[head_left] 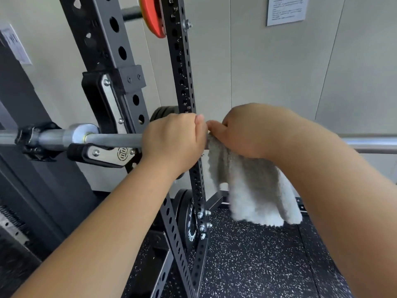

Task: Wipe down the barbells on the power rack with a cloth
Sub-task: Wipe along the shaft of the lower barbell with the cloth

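Observation:
A steel barbell [111, 139] lies level across the black J-hook [107, 154] of the power rack, its shaft running off to the right edge. My left hand [175, 139] is curled round the shaft just right of the hook. Right beside it, my right hand [242, 132] grips the bar through a grey-white fluffy cloth [257, 190]. The cloth is draped over the shaft and hangs down loosely below my right wrist. The part of the bar under both hands is hidden.
Black perforated rack uprights [184, 82] stand directly behind my hands. A red plate [153, 16] hangs high up, and black plates [188, 222] are stored low on the rack. A black collar [35, 138] clamps the bar's left sleeve. Speckled rubber floor [257, 265] lies below.

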A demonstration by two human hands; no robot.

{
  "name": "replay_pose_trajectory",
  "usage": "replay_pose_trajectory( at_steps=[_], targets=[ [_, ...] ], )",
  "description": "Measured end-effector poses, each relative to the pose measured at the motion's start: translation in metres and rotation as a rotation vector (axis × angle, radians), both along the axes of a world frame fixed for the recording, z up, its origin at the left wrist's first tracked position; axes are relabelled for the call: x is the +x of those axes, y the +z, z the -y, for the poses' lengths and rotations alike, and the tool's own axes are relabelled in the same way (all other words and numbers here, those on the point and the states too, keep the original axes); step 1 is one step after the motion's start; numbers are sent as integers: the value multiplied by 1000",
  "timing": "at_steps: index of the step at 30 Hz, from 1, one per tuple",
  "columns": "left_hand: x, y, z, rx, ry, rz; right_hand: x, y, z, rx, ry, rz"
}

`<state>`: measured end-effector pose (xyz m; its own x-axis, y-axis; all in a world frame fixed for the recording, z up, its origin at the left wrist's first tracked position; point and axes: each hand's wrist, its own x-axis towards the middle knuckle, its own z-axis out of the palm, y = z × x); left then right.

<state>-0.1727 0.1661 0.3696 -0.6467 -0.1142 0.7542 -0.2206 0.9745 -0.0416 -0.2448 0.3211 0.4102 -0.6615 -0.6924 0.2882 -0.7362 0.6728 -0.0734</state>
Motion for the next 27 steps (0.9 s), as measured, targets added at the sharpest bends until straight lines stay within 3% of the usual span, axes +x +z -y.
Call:
replay_pose_trajectory(
  at_steps=[6, 8, 12, 19, 23, 27],
  targets=[
    [-5, -18, 6, -105, -100, -305, 15, -10, -39, 19, -71, -109],
    [-7, -20, 6, -127, -139, -357, 14, -5, -35, 29, -93, -66],
    [-8, -23, 8, -134, -170, -403, 3, -1, -4, -53, -88, -16],
    [-10, -26, 11, -137, -144, -435, 19, -15, -41, -7, -92, -234],
    [-11, -27, 9, -138, -148, -430, 7, -6, -25, -70, -103, -69],
    [-11, -27, 11, -138, -171, -444, -5, -6, -5, -123, -58, -54]
  ],
)
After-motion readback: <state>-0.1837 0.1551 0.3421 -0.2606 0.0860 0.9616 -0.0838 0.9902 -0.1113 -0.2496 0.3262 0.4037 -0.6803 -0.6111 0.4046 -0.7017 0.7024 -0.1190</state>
